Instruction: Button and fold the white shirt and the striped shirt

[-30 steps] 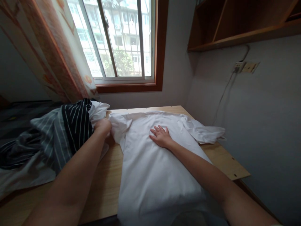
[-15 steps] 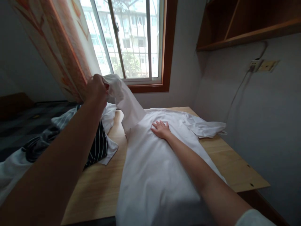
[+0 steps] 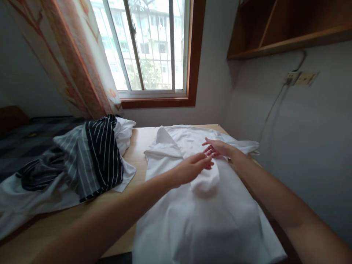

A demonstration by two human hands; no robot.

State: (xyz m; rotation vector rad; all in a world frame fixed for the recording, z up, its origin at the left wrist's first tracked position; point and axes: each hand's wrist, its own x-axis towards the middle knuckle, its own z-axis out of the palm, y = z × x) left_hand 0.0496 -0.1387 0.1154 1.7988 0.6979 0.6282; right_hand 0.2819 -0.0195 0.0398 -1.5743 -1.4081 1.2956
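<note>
A white shirt (image 3: 176,212) lies spread over the wooden table. Its left sleeve (image 3: 206,185) is now folded across the body, the end showing under my left hand. My left hand (image 3: 198,164) is low over that sleeve, its fingers loosely stretched out and not closed round the cloth. Just beyond it, my right hand (image 3: 218,147) has its fingers apart, close above the shirt's upper part. The fingertips of both hands nearly meet. On the right, the other sleeve (image 3: 247,146) still points outward towards the wall.
To the left, a heap of clothes (image 3: 101,157) with black, grey and white striped cloth rests on the wooden table (image 3: 137,146). Behind stand a window (image 3: 154,55) and a patterned curtain (image 3: 68,55). A wall shelf (image 3: 275,44) and a socket with a cord (image 3: 291,78) are on the right.
My left hand has brought the raised left sleeve down and rightward across the shirt and let go of it. My right hand has lifted off the shirt and shifted right.
</note>
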